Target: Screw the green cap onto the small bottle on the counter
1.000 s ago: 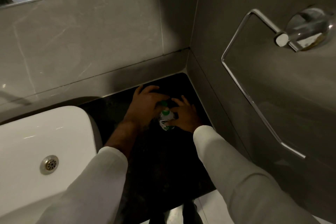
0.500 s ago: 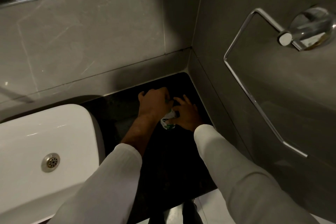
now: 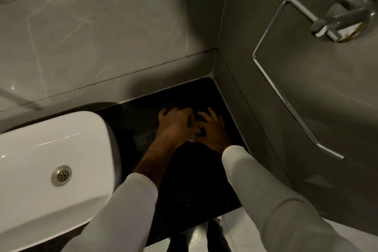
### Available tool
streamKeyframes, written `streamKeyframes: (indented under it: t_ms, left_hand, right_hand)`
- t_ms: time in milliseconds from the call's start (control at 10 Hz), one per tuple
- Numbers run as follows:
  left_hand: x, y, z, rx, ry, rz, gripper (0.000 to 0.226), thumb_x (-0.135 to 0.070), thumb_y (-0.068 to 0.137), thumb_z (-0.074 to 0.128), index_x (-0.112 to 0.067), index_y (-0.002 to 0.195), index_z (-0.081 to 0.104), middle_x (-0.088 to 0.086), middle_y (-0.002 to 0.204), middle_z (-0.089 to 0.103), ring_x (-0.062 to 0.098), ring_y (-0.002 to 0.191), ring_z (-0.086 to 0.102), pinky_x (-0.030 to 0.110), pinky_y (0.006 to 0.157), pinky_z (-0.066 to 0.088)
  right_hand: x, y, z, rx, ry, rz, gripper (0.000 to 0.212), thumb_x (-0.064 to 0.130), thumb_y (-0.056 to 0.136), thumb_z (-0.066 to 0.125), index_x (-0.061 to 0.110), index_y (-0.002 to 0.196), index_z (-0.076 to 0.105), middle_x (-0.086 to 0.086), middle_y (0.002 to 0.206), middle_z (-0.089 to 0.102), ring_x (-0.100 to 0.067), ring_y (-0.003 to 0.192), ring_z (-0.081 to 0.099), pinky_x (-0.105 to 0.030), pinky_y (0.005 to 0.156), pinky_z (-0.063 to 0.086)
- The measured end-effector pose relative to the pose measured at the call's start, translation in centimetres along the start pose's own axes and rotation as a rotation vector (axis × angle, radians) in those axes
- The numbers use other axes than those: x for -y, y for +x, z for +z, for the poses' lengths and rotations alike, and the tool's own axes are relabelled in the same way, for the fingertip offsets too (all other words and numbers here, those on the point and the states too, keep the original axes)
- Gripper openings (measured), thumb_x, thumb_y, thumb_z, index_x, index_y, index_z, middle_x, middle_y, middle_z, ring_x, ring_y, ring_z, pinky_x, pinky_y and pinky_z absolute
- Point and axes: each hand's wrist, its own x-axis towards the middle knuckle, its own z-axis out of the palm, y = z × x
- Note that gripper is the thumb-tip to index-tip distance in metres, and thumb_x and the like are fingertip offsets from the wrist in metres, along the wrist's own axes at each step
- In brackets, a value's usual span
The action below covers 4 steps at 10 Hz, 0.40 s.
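The small bottle stands on the black counter near the corner of the two walls. Only a pale sliver of it shows between my hands. My left hand is curled over its top, fingers closed where the green cap sits; the cap shows only as a dull edge under my fingers. My right hand wraps the bottle's side from the right, fingers spread around it. Both sleeves are white.
A white basin with a metal drain lies left of the counter. Grey tiled walls close in behind and to the right. A chrome towel ring juts from the right wall. The floor shows below the counter's front edge.
My left hand has closed further over the bottle's top and turned, so the green cap and label seen earlier are now almost hidden. My right hand has stayed on the bottle.
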Motion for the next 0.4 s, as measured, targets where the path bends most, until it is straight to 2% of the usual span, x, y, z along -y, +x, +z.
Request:
streamKeyframes:
  t_ms: [100, 200, 300, 400]
  left_hand:
    - [-0.1, -0.5, 0.1, -0.001, -0.015, 0.003, 0.023, -0.051, 0.084, 0.063, -0.03, 0.091, 0.057, -0.005, 0.087, 0.063, 0.019, 0.097, 0.056, 0.051, 0.107, 0.024]
    - [0.2, -1.3, -0.2, -0.031, -0.052, -0.015, 0.041, -0.071, 0.084, 0.051, -0.031, 0.094, 0.057, -0.007, 0.085, 0.065, 0.018, 0.091, 0.059, 0.053, 0.107, 0.027]
    - [1.0, -1.6, -1.0, -0.048, -0.1, -0.082, 0.054, -0.08, 0.081, 0.044, -0.032, 0.102, 0.059, -0.008, 0.092, 0.069, 0.018, 0.099, 0.063, 0.055, 0.108, 0.027]
    - [2.2, -2.7, -2.9, -0.011, -0.069, -0.104, 0.074, -0.084, 0.081, 0.035, -0.032, 0.13, 0.053, -0.003, 0.133, 0.061, 0.02, 0.131, 0.048, 0.058, 0.114, 0.02]
  right_hand:
    - [0.0, -0.3, 0.1, -0.009, 0.023, 0.017, 0.046, 0.056, 0.069, 0.073, 0.036, 0.109, 0.069, 0.006, 0.157, 0.032, -0.024, 0.151, 0.002, -0.056, 0.119, 0.002]
    - [0.4, -1.3, 0.1, 0.033, -0.004, 0.048, 0.072, 0.057, 0.064, 0.076, 0.034, 0.129, 0.056, -0.001, 0.16, 0.025, -0.03, 0.151, 0.002, -0.058, 0.118, 0.013]
    - [0.8, -2.3, -0.5, 0.027, -0.009, 0.099, 0.093, 0.051, 0.065, 0.08, 0.03, 0.145, 0.036, -0.005, 0.162, 0.021, -0.032, 0.151, 0.001, -0.056, 0.117, 0.018]
    - [2.3, -5.6, -3.4, -0.233, 0.18, -0.024, 0.079, 0.038, 0.077, 0.076, 0.028, 0.145, 0.037, -0.002, 0.159, 0.027, -0.025, 0.15, 0.014, -0.05, 0.117, 0.024]
